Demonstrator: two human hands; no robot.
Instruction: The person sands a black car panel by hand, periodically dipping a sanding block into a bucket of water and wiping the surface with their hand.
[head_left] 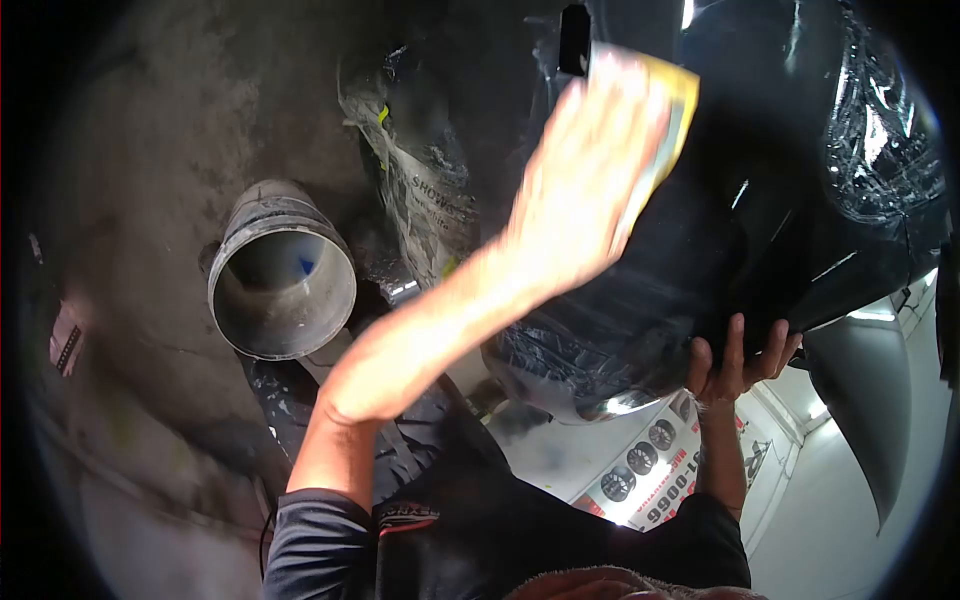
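My left hand [595, 165], blurred by motion, is closed over a flat pad with yellow edges and a grey face [682, 105]. It presses the pad against a glossy black car body panel [740, 210]. My right hand [735, 370] has its fingers spread and touches the panel's lower edge. Its palm is partly hidden. Crinkled clear plastic film [880, 140] covers part of the panel at the right. A narrow black piece [575, 40] shows beside my left fingertips.
A grey bucket [225, 290] stands on the dirty floor at the left. Near the panel lies a printed plastic bag [430, 195]. A curved dark grey panel [865, 390] hangs at the right. A banner with wheel pictures [645, 465] appears upside down behind my arm.
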